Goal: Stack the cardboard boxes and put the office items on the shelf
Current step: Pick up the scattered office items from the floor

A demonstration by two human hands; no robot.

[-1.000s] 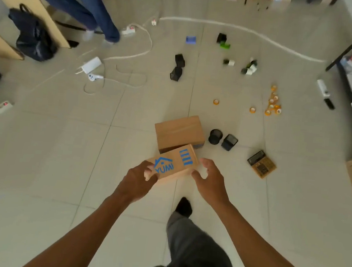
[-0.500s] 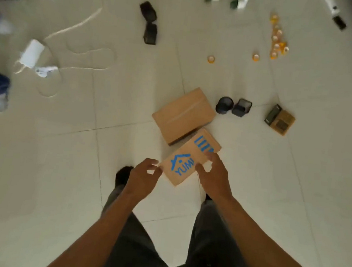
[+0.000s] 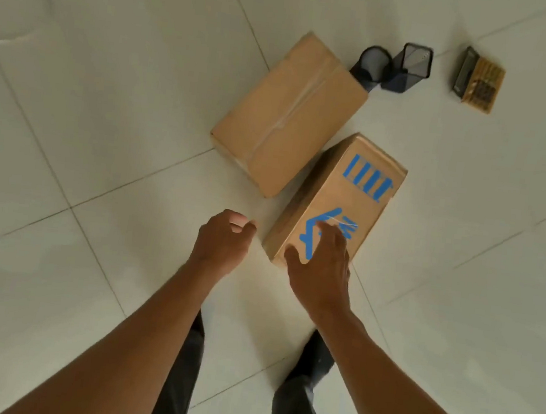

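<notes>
The left hand (image 3: 224, 240) hangs above the tiled floor (image 3: 73, 101) with its fingers loosely curled and nothing in it, just beside the near left corner of the printed box. At 12 o'clock from that hand, the plain cardboard box (image 3: 289, 114) lies flat on the floor, taped along its top seam, its long axis running toward 1 o'clock. Just beside it at 4 o'clock sits the printed box (image 3: 340, 197), brown with blue markings, resting on the floor; whether the two boxes touch is unclear. The right hand (image 3: 322, 266) lies over the printed box's near end, fingers spread and fairly straight, thumb out along the near edge, not gripping. At 1 o'clock from the plain box, two black mesh pen holders (image 3: 394, 68) stand together. Further right, well apart, lies a calculator (image 3: 478, 80).
</notes>
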